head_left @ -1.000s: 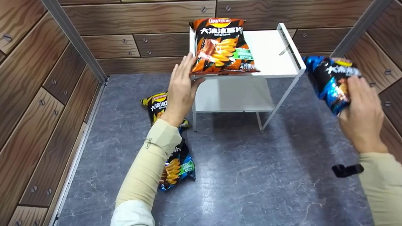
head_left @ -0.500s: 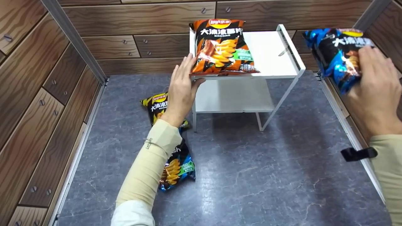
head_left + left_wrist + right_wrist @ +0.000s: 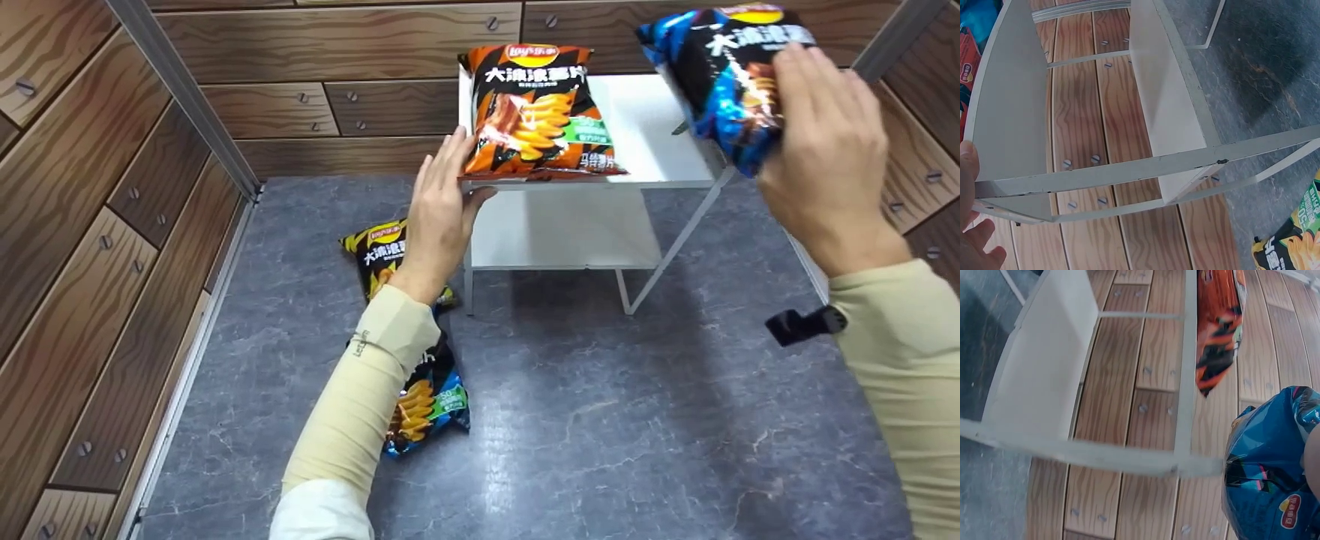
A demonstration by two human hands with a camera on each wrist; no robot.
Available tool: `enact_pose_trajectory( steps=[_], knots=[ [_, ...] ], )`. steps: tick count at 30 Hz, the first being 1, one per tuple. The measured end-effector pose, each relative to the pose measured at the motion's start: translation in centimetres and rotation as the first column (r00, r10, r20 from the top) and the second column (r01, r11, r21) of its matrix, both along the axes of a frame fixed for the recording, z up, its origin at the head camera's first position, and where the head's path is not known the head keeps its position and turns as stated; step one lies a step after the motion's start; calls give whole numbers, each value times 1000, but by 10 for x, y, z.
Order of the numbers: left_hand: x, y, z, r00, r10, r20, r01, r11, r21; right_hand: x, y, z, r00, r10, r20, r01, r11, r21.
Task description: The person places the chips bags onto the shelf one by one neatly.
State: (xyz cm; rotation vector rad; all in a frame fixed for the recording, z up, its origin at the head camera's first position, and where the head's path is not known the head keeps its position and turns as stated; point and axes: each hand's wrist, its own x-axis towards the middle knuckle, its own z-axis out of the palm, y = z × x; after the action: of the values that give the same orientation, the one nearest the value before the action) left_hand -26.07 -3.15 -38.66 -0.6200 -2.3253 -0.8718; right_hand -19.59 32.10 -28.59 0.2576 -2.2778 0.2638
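Upright against the left end of the white side table (image 3: 645, 112) is an orange bag of chips (image 3: 534, 112) on the table's top. At the top's front left corner my left hand (image 3: 437, 217) holds the frame, with the fingers along the side and the thumb at the front edge. The left wrist view shows its fingers round the white frame (image 3: 1095, 171). My right hand (image 3: 829, 161) grips a blue bag of chips (image 3: 712, 82) from its right side, raised over the right end of the table. That blue bag's back (image 3: 1266, 472) shows in the right wrist view.
Below the tabletop is a white lower shelf (image 3: 562, 225). On the floor left of the table lie a yellow-black bag of chips (image 3: 382, 247) and another blue bag (image 3: 431, 405), both partly hidden by my left arm. Wood-pattern walls (image 3: 337, 45) stand behind and at the sides.
My right hand has lifted the blue bag from beside the table, then carried it left over the table's right end. My left hand and the orange bag have stayed in place.
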Motion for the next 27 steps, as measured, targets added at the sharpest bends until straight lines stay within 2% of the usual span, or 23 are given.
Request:
enact_pose_trajectory(
  steps=[6, 13, 22, 27],
  knots=[
    [-1, 1, 1, 1000, -2, -14, 2, 1000, -5, -13, -24, 3, 999, 42, -25, -42, 999, 9],
    [-1, 1, 1, 1000, -7, -16, 7, 1000, 0, -28, -47, 1, 999, 44, -25, -44, 999, -7],
    [0, 2, -1, 1000, 2, -16, -2, 1000, -5, -36, -56, -19, 993, 97, 70, -99, 995, 23],
    [0, 3, -2, 1000, 2, -8, -2, 1000, -2, -34, -54, -29, 975, 127, 182, -133, 991, 25]
  ],
)
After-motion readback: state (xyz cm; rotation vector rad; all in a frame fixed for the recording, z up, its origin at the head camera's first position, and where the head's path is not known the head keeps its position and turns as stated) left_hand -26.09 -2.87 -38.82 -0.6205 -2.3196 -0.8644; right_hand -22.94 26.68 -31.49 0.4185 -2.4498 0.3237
